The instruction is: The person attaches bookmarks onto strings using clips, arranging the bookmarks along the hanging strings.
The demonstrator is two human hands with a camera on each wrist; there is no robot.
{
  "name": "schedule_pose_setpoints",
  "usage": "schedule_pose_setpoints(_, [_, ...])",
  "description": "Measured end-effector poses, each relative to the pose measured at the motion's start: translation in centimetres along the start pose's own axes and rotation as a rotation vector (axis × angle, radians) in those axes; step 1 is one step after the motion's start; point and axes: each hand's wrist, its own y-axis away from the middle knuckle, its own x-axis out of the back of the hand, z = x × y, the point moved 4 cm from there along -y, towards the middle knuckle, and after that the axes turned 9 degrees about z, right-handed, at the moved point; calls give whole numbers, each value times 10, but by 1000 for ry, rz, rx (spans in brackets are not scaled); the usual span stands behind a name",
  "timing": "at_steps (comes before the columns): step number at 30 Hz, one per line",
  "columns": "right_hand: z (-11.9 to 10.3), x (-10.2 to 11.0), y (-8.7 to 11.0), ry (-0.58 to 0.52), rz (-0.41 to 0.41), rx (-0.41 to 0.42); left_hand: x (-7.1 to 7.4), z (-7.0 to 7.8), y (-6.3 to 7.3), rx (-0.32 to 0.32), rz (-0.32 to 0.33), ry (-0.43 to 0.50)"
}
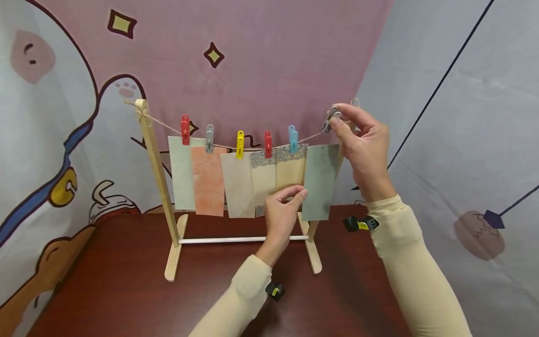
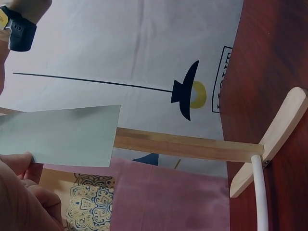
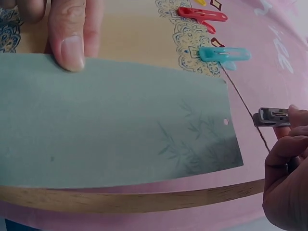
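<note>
A grey-green paper card [image 1: 320, 182] with a faint bamboo print and a small hole is pinched at its left edge by my left hand [image 1: 284, 210]. In the right wrist view the left thumb [image 3: 72, 50] lies on the card's face. Up at the string's right end, my right hand [image 1: 364, 138] pinches a grey clothespin [image 1: 331, 120] between thumb and fingers. The clothespin's tip is right at the string [image 3: 245, 99], above the card's top edge. To the left, a light blue clothespin [image 1: 293, 139] holds a lace-patterned card [image 1: 290, 171] on the string.
A wooden stand [image 1: 157, 173] with a white crossbar [image 1: 227, 240] stands on the dark red table [image 1: 139, 299]. More cards, pale green [image 1: 181, 175], orange [image 1: 208, 182] and cream [image 1: 239, 187], hang from red, grey and yellow clothespins. A printed cloth [image 1: 261, 70] rises behind.
</note>
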Motion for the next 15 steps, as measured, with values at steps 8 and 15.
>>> schedule_pose_setpoints(8, [7, 2, -1, 167, -14, 54, -1, -2, -5, -3, 2, -28])
schedule_pose_setpoints(15, [9, 5, 1, 266, -65, 88, -2, -1, -9, -26, 16, 9])
